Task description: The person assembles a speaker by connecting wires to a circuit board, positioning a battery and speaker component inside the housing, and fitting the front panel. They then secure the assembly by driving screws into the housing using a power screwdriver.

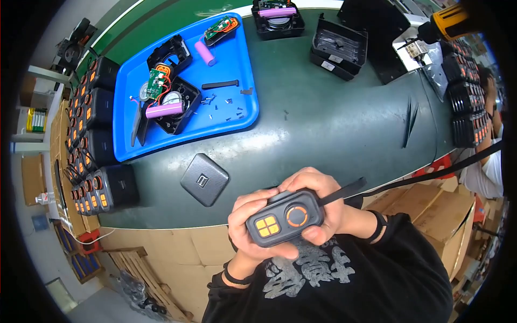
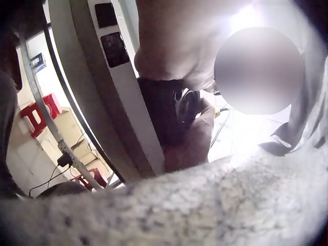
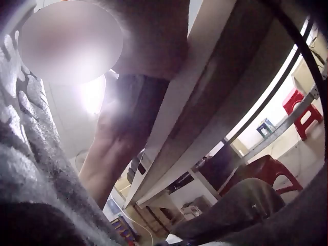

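Note:
Both hands grip a dark rounded device [image 1: 284, 222] in front of the table's near edge in the head view. Its upper face shows a yellow four-part button block and an orange ring; a black strap sticks out at its right. The left hand [image 1: 249, 226] curls round the left end, the right hand [image 1: 325, 207] round the right end. In the left wrist view the device [image 2: 171, 110] is dark, between the left hand [image 2: 177, 46] and the fingers below. The right wrist view shows the device [image 3: 138, 102] below the right hand [image 3: 154, 41].
A square black cover [image 1: 204, 180] lies on the green table [image 1: 323, 129]. Behind it a blue tray [image 1: 188, 135] holds opened housings, purple cells and screws. Similar devices stand in rows at the left [image 1: 123, 185] and right [image 1: 469, 129]. Black shells [image 1: 339, 46] and a yellow power tool [image 1: 451, 22] are at the back.

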The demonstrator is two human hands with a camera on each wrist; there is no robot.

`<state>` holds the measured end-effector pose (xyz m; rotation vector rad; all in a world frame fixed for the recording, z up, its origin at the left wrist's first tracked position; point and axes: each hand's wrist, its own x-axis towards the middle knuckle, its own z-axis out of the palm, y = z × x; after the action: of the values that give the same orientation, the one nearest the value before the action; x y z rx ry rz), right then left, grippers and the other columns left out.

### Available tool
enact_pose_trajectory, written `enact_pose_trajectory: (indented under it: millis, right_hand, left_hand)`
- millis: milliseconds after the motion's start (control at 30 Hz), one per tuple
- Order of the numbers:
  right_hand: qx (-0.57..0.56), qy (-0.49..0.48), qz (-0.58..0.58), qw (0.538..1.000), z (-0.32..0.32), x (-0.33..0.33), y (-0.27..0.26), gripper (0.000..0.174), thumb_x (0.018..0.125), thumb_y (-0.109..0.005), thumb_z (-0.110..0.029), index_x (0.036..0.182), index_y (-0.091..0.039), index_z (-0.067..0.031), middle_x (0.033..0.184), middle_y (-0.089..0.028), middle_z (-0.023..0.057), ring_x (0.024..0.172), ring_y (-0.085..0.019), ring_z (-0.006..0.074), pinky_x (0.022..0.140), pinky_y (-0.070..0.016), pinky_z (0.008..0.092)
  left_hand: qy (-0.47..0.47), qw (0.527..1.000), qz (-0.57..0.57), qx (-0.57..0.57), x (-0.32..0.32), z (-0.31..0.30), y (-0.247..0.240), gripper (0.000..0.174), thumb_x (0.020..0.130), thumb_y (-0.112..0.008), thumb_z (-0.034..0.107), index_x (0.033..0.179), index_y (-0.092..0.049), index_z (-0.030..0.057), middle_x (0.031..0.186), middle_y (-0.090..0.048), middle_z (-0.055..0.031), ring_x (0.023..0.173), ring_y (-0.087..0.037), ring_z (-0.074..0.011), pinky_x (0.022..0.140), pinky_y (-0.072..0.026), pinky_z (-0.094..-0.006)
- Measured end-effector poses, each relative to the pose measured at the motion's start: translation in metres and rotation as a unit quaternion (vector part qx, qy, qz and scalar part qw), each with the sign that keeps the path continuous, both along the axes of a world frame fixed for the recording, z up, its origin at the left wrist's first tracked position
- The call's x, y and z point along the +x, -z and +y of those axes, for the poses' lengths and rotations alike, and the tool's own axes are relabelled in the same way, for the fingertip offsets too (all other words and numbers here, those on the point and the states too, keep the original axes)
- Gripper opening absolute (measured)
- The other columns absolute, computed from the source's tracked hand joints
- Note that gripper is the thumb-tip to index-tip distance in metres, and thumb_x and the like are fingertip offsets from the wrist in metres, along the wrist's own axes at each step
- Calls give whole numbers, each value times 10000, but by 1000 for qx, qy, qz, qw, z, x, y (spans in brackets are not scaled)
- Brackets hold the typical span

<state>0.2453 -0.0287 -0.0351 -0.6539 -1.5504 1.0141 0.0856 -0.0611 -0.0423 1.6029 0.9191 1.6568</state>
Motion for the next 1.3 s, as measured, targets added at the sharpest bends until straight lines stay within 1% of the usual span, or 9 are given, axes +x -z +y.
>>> enact_pose_trajectory:
  millis: [200,367,433,633,767,833,867,1000,1300]
  right_hand:
    - [-48,-17,-18,999,1,9,4,738,788,-758,-544,1187,-535,34,1025,-678,179,893,-692,291,772,-553,367]
    - [-47,-14,-47,998,2,8,-3,761,826,-708,-598,1178,-523,51,1009,-677,174,866,-693,278,753,-551,361]
    - [-102,6,-10,995,-3,4,-3,774,832,-679,-630,1168,-524,50,996,-674,163,876,-687,260,749,-545,356]
    - [-133,24,8,991,-9,0,2,814,832,-636,-684,1167,-527,50,1007,-669,166,886,-675,254,766,-533,347]
    - [-144,7,-35,989,-2,13,-4,853,780,-701,-690,1196,-530,35,1039,-673,160,929,-680,270,804,-531,358]
    - [-136,-79,-75,985,7,23,-11,877,722,-788,-644,1235,-524,16,1093,-675,148,994,-679,280,856,-527,382]
    - [-116,-103,-80,985,8,28,-13,878,692,-853,-539,1292,-503,-1,1177,-656,144,1091,-653,288,932,-502,404]
    - [-141,-129,-152,970,8,37,-32,844,727,-852,-408,1367,-463,-18,1277,-607,151,1181,-599,324,1002,-455,412]
    - [-107,-90,-178,974,7,35,-37,725,771,-824,-321,1335,-484,-19,1160,-631,164,1032,-650,319,895,-494,381]
  left_hand:
    - [41,987,-84,-128,0,-9,-7,1070,666,-781,627,1357,-366,-77,1237,-597,-275,1092,-650,-331,938,-531,-407]
    - [19,986,-69,-154,1,-10,-8,986,723,-764,629,1313,-416,-80,1175,-635,-251,1069,-663,-323,925,-529,-387]
    - [4,988,-10,-153,-2,-9,-9,923,766,-760,613,1286,-441,-81,1143,-646,-250,1041,-675,-327,889,-538,-383]
    - [-13,991,-38,-126,3,-6,-4,879,779,-761,606,1245,-478,-84,1078,-671,-229,971,-694,-317,833,-552,-372]
    - [-17,991,-6,-130,-2,-5,-9,878,774,-766,605,1239,-483,-84,1068,-677,-223,962,-696,-311,835,-552,-374]
    - [-6,991,-9,-133,-4,-3,-9,880,768,-778,594,1244,-479,-83,1088,-673,-225,978,-692,-313,843,-551,-376]
    - [8,991,-13,-136,-6,-4,-10,876,766,-791,578,1249,-476,-82,1102,-670,-227,1004,-686,-310,865,-548,-374]
    - [10,988,-43,-151,-6,-5,-11,898,757,-798,580,1266,-467,-81,1109,-663,-238,1044,-675,-305,904,-543,-379]
    - [-7,980,-54,-194,-4,2,-21,918,755,-744,668,1248,-484,-62,1110,-668,-210,1022,-678,-267,888,-539,-352]
